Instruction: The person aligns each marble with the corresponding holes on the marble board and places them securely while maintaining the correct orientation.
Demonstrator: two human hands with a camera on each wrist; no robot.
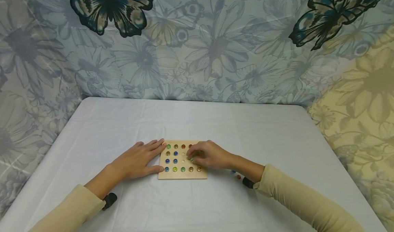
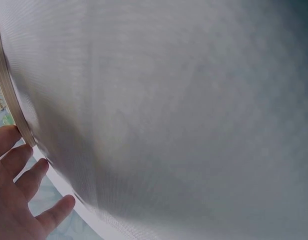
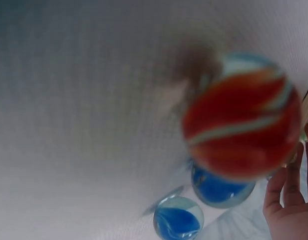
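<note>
A square wooden board [image 1: 182, 177] bears rows of glass marbles, among them a blue marble [image 1: 166, 169] and a green marble [image 1: 183, 169]. My left hand [image 1: 137, 159] touches the board's left side with spread, fairly straight fingers; the left wrist view shows its fingers [image 2: 30, 184] by the board's edge [image 2: 11, 95]. Over the right part of the board, my right hand [image 1: 212, 155] pinches a small green marble [image 1: 192, 159] at its fingertips. That hand covers some of the right-hand places. Its fingers [image 3: 292, 187] show at the edge of the right wrist view.
Loose marbles lie on the white-covered table [image 1: 129, 119] under my right forearm. Close to the right wrist camera are a red marble [image 3: 243, 125] and two blue marbles, one lower down [image 3: 177, 220]. Patterned cloth [image 1: 197, 54] hangs behind the table.
</note>
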